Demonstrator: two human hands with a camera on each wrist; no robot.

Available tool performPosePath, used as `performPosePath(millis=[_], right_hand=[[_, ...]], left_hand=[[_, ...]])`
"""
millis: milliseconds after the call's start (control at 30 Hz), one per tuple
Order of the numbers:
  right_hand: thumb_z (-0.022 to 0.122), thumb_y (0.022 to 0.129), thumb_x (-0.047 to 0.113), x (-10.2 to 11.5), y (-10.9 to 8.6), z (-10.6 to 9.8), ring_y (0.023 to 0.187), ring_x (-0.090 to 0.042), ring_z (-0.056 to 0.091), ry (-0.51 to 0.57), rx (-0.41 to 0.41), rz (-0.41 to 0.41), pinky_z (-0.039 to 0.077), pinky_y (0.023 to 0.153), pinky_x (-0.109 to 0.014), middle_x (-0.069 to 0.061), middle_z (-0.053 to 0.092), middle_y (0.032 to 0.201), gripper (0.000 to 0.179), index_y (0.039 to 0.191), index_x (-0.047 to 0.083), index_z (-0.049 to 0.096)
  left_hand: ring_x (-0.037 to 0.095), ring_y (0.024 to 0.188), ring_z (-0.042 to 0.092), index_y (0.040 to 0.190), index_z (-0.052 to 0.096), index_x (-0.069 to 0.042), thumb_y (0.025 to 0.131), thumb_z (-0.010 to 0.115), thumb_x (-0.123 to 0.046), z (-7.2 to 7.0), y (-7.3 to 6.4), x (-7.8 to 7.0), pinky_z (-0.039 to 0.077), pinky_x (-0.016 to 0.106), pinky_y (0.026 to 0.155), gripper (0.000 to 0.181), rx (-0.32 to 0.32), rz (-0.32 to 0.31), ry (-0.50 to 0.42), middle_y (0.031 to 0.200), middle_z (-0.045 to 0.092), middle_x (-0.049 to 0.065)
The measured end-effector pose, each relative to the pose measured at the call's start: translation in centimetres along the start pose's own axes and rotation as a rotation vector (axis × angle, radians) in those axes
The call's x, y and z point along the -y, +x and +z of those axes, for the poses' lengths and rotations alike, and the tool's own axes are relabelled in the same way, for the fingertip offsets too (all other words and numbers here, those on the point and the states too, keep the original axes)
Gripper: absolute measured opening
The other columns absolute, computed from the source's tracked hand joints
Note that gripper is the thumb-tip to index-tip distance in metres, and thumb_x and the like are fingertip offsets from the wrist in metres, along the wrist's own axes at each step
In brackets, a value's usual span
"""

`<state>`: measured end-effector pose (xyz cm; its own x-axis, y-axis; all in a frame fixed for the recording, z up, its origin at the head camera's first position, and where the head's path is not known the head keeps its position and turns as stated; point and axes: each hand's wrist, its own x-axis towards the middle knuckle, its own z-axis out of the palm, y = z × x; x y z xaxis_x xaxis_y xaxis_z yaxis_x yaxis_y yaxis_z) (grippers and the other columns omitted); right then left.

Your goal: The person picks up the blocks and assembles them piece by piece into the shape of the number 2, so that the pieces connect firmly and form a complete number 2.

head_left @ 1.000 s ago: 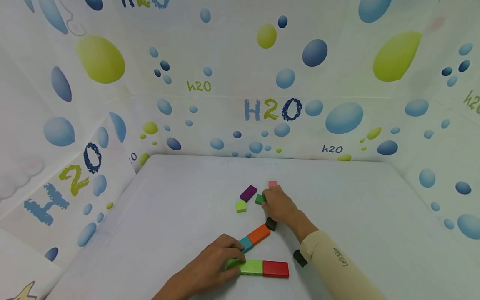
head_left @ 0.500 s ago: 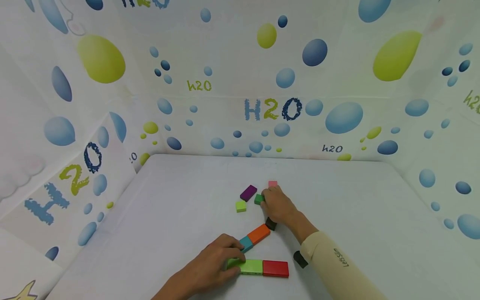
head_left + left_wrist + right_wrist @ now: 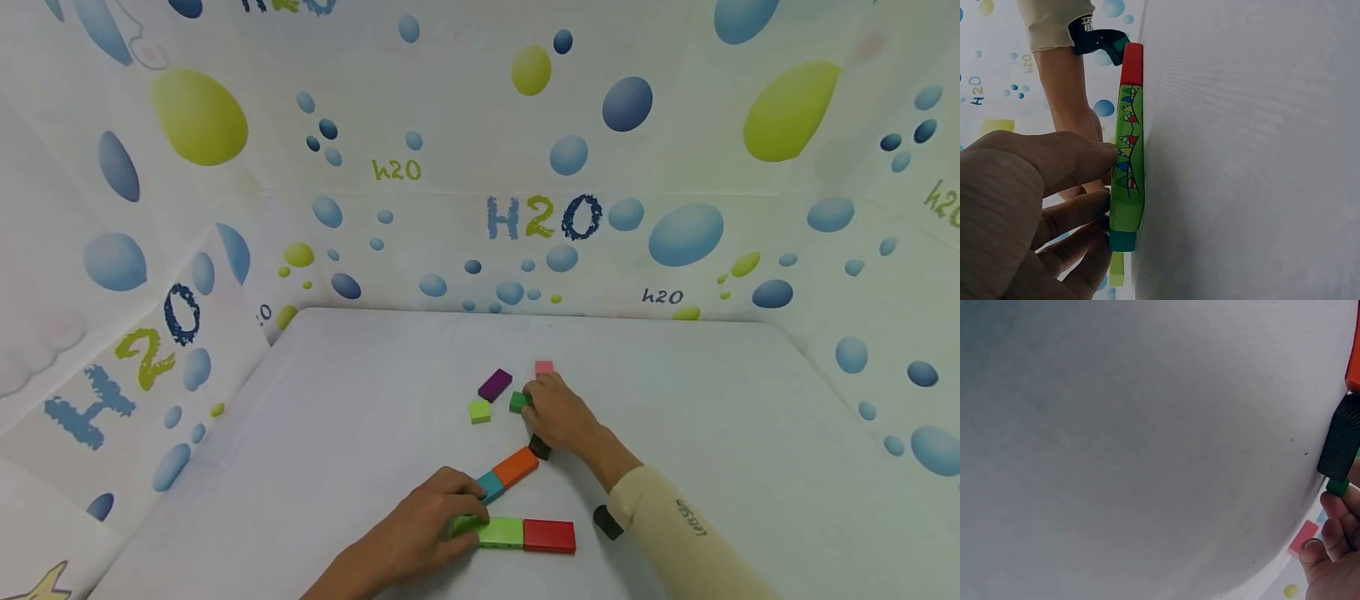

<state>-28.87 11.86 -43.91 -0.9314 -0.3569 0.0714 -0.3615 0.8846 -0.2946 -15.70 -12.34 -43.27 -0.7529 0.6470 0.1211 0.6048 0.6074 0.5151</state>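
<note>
My left hand (image 3: 438,521) grips a light green block (image 3: 502,533) near the front, thumb along its near edge. In the left wrist view that green block (image 3: 1127,156) shows printed bunting, with the red block (image 3: 549,536) at its end. Just behind, a teal block (image 3: 491,486), an orange block (image 3: 516,467) and a black block (image 3: 539,447) run in a slanted line. My right hand (image 3: 558,414) reaches beyond them and pinches a dark green block (image 3: 519,402), partly hidden by its fingers. A pink block (image 3: 543,367) lies just past its fingertips.
A purple block (image 3: 495,385) and a small lime block (image 3: 479,412) lie left of the right hand. A black wrist device (image 3: 607,522) sits beside the right sleeve (image 3: 675,525). White cloth with a bubble print (image 3: 626,104) walls in the white table (image 3: 360,400).
The right forearm and sleeve shift very slightly to the right, and the dark green block turns a little under the fingers. The left hand and the front blocks stay in place.
</note>
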Motion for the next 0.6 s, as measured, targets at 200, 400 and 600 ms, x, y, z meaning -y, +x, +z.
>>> performPosePath(millis=[200, 400, 600], right_hand=[[0.060, 0.100, 0.016, -0.3, -0.5, -0.1, 0.103, -0.022, 0.050, 0.002, -0.014, -0.033, 0.053, 0.089, -0.033, -0.008, 0.061, 0.108, 0.027, 0.120, -0.001, 0.063], [0.060, 0.099, 0.015, -0.9, -1.0, -0.1, 0.098, -0.021, 0.049, -0.001, -0.021, -0.050, 0.052, 0.083, -0.031, -0.008, 0.062, 0.108, 0.027, 0.121, -0.001, 0.064], [0.061, 0.098, 0.015, -1.2, -1.4, -0.3, 0.093, -0.019, 0.048, -0.008, -0.023, -0.060, 0.051, 0.077, -0.030, -0.007, 0.062, 0.103, 0.027, 0.120, 0.001, 0.065]], left_hand=[[0.010, 0.115, 0.053, 0.102, 0.077, -0.025, 0.088, 0.077, -0.017, 0.0, 0.1, 0.0, 0.052, 0.031, 0.099, 0.016, 0.007, -0.012, -0.008, 0.122, 0.062, -0.007], [0.010, 0.115, 0.053, 0.102, 0.077, -0.025, 0.089, 0.077, -0.017, 0.0, 0.1, 0.1, 0.052, 0.031, 0.100, 0.016, 0.012, -0.012, -0.002, 0.122, 0.062, -0.007], [0.010, 0.115, 0.053, 0.102, 0.077, -0.025, 0.089, 0.078, -0.017, -0.1, 0.2, 0.1, 0.052, 0.031, 0.100, 0.016, 0.016, -0.012, 0.003, 0.122, 0.062, -0.007]])
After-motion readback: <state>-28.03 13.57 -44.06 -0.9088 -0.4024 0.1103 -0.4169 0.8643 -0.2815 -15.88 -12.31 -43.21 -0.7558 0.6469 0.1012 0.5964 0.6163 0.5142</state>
